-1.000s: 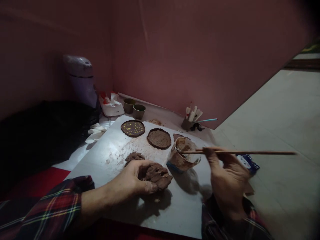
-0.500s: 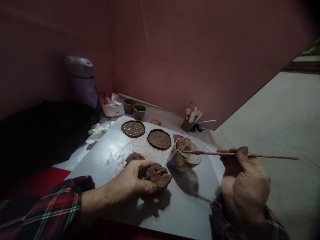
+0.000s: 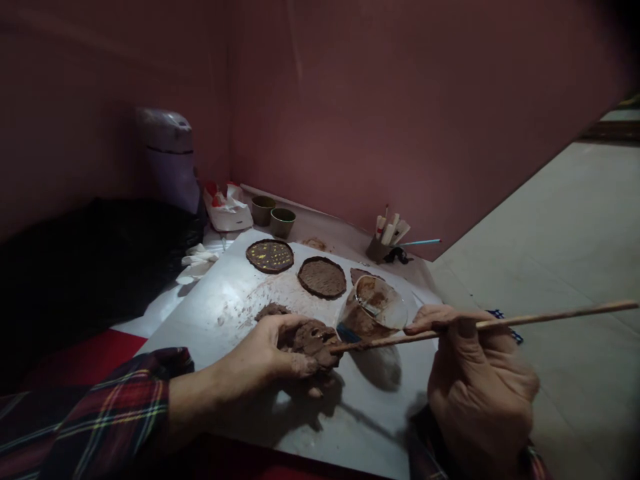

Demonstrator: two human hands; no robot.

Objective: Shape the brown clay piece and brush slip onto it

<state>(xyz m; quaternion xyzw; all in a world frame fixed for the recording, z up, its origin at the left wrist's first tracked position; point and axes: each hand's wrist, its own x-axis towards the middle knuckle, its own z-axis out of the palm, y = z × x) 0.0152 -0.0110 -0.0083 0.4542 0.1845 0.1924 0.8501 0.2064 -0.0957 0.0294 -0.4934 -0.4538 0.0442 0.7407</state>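
Clay lump point(image 3: 314, 339) — brown, rough, pitted | over white sheet point(image 3: 365, 440), cup point(image 3: 367, 327) at its two o'clock | our left hand point(image 3: 265, 353) clasps it, thumb opposing fingers | our right hand point(image 3: 480, 383) pinches stick point(image 3: 555, 317), tip at lump

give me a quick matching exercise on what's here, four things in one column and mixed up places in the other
Things
1. thin stick
2. front clay lump
3. yellow-dotted disc
4. two small green cups

Places
A. lying flat on the white sheet
B. in the left hand
C. beyond the sheet, near the wall
D. in the right hand

Pairs: 1-D, 2-B, 3-A, 4-C
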